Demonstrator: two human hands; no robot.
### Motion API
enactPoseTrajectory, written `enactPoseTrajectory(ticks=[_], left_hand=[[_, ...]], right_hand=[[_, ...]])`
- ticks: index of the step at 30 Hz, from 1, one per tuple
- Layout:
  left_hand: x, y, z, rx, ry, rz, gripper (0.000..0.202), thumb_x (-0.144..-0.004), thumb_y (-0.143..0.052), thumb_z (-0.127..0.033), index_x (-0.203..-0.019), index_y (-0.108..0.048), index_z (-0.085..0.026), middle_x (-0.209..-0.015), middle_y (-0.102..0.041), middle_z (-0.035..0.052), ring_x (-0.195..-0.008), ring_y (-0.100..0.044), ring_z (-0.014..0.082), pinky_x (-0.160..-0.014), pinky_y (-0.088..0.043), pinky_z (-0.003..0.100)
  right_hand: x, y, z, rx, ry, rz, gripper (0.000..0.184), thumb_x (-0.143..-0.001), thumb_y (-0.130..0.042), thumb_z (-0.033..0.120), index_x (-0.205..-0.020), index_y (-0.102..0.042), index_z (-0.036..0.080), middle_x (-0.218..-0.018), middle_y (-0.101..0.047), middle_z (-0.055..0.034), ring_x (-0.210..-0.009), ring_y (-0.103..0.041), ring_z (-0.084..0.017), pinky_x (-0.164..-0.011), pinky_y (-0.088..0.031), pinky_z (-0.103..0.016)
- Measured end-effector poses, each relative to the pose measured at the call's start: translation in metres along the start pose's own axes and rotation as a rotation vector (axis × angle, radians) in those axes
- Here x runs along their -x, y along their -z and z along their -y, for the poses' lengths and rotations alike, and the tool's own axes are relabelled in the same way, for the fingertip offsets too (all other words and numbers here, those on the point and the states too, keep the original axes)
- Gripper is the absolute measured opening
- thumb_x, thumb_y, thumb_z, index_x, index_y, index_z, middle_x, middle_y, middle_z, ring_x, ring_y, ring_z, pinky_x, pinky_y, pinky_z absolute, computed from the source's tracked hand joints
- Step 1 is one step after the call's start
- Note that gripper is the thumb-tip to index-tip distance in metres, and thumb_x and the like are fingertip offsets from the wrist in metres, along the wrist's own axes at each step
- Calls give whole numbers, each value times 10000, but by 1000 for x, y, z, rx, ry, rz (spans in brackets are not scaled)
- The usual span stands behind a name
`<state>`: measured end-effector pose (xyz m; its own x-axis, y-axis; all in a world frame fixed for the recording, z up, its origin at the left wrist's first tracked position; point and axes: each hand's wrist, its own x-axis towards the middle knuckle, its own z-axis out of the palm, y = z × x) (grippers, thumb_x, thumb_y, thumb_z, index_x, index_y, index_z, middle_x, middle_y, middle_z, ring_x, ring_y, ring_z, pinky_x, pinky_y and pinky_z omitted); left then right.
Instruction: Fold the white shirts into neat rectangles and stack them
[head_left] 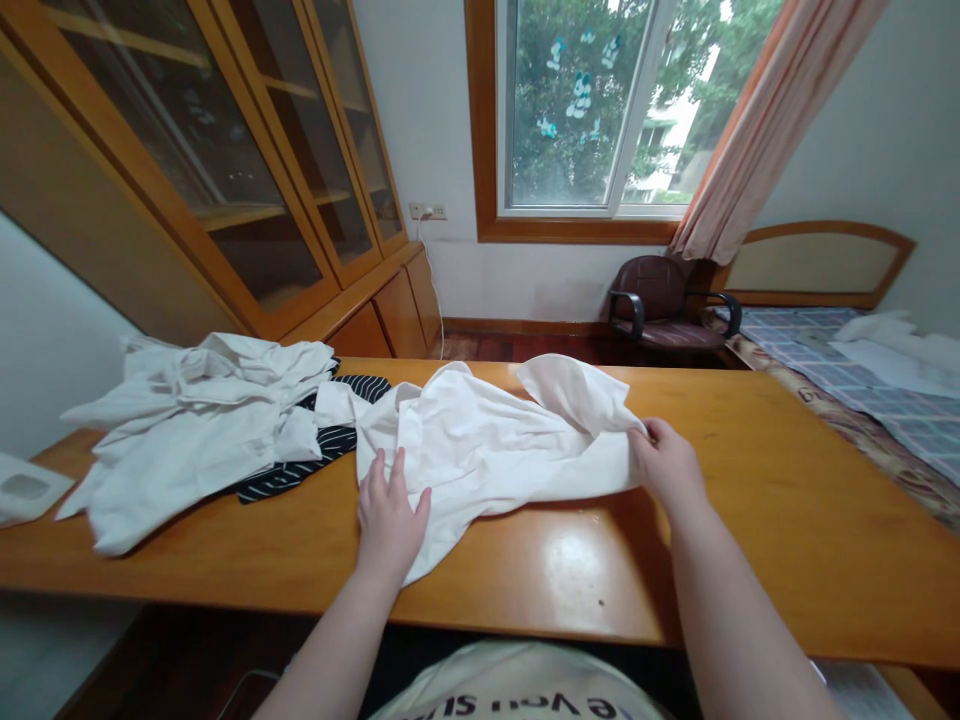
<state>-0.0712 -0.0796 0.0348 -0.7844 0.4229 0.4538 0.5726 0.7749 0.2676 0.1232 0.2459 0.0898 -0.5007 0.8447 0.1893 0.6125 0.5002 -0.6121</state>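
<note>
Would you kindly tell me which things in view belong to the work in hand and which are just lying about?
In hand:
white garment, left hand resting on it, right hand gripping its end
possibly the white cloth pile and striped cloth on the left

Merely around:
white object, far left
maroon chair
bed

The garment [480,440] spread at the middle is plain white, and the heaped clothes [187,430] are white too, while the cloth [330,455] under them is black with thin white stripes. The bench [765,500] is a glossy orange-brown, close to the cabinet's frame [300,200]. The curtain [787,130] is pink, the chair [649,290] dark maroon with black armrests [637,315]. A grey-blue plaid with pale lines covers the bed sheet [847,370]; the headboard [814,268] is cream, edged in brown.
</note>
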Motion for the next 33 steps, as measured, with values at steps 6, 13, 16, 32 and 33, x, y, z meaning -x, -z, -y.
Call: enactPoseTrajectory(ticks=[6,13,16,32,33], left_hand=[[-10,-5,16,-64,47,317,380,-867,-454,-345,-1140,-579,-112,-995,-661,153,-930,-615,298,-797,-466,397],[-15,18,2,133,52,249,353,-875,-430,-442,-823,-649,-170,-789,-665,90,-799,-629,255,-689,-461,318],[-18,31,-13,338,117,197,360,-850,-481,-489,-882,-655,-176,-799,-681,55,-783,-637,225,-673,-469,285],[5,44,-85,614,-651,695,399,-876,-486,-201,-1267,-537,-256,-1247,-612,43,-1110,-572,180,-970,-451,334],[2,44,-80,609,-657,666,361,-888,-462,-196,-1226,-573,-259,-1203,-638,33,-1081,-587,171,-955,-459,322]], right_hand=[[-4,28,-57,224,-182,99,272,-766,-460,403,-714,-634,200,-659,-649,-79,-575,-562,-197,-494,-343,-277],[7,21,-86,423,-180,-67,291,-719,-524,332,-871,-672,133,-885,-669,-210,-776,-625,-323,-637,-452,-405],[22,15,-50,260,46,-212,355,-778,-497,366,-1003,-630,125,-1042,-642,-201,-997,-583,-337,-852,-437,-461],[106,-75,59,-974,32,639,307,-778,-596,486,-904,-622,206,-874,-666,-36,-871,-598,-223,-823,-479,-366],[103,-77,56,-937,36,609,290,-791,-575,475,-888,-628,207,-858,-666,-35,-863,-595,-225,-813,-478,-363]])
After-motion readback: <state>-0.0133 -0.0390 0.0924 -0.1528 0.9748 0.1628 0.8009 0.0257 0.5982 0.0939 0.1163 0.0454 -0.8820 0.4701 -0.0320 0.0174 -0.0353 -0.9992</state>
